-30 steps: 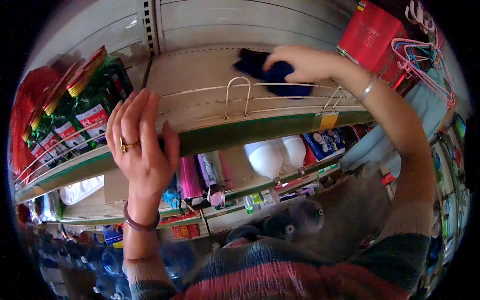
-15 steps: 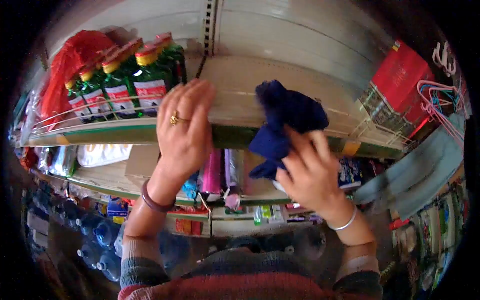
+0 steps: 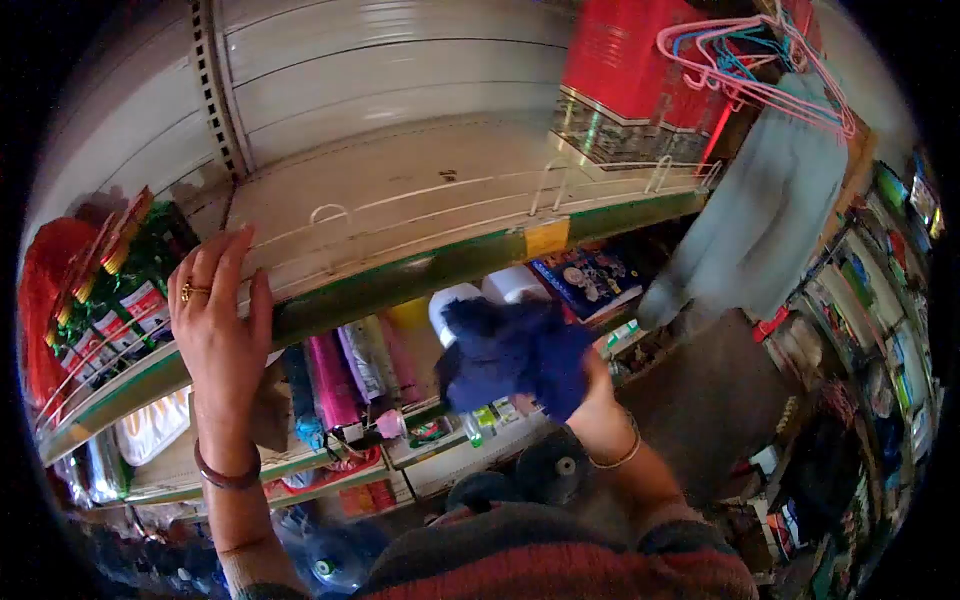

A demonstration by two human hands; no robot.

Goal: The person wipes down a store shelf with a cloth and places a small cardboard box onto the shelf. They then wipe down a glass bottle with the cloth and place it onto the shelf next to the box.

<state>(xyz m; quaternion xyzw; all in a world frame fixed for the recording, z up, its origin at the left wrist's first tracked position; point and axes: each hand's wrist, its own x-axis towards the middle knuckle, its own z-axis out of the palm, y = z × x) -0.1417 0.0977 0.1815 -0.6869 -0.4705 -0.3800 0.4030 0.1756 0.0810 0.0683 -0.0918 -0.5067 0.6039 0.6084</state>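
A crumpled dark blue cloth [image 3: 515,355] hangs from my right hand [image 3: 600,415], in front of the lower shelf and its white rounded items. The fingers of that hand are wrapped into the cloth and partly hidden by it. My left hand [image 3: 220,315], wearing a ring, rests with its fingers spread at the front edge of the upper shelf [image 3: 400,270], beside the wire rail. Nothing shows in its grasp. Green bottles [image 3: 140,295] with red and white labels stand left of it.
A red box [image 3: 625,65] stands on the upper shelf at the right, near pink and blue hangers [image 3: 745,60] and a hanging pale cloth [image 3: 760,210]. Below are pink rolled packs [image 3: 335,385], a blue package [image 3: 590,280] and large water bottles [image 3: 335,555].
My right hand has come off the upper shelf with the blue cloth and moved down in front of the lower one. My left hand stays near the shelf edge. The view has shifted.
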